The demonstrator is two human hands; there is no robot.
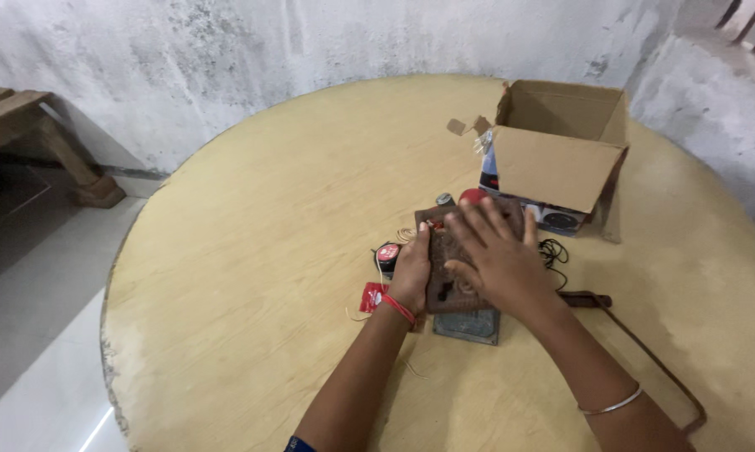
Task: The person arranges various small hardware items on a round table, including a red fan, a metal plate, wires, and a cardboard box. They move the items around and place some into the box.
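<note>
- While my 2 hands rest on it, the dark brown rectangular carved slab [454, 266] lies flat on the round pale yellow wooden table [252, 251], its long axis running away from me, near end toward my body and far end toward the open brown cardboard box [557, 159].
- My left hand [411, 276] sits at the slab's left long edge, its fingers [419, 247] curled over that edge, wrapping the slab's side rather than lying loose; how firmly they press, I cannot tell.
- My right hand [494, 255] lies palm down on top of the slab, fingers [478, 219] spread and flat, pointing toward the far end; nothing is pinched between them, they only press on the surface.
- So the slab lies directly under the right fingers and just to the right of the left ones; both hands touch it, the right covering more of it.
- A grey flat metal plate [469, 326] peeks out from beneath the slab's near end.
- Just left of my left hand lie a small round black and red part [386, 254] and a red tag [371, 296] with thin pale wire.
- Beyond the far end stand a red round cap [471, 197] and a small grey one [445, 200].
- Right of my right wrist run a coiled black wire [553, 251] and a long brown bent metal rod [645, 351].
</note>
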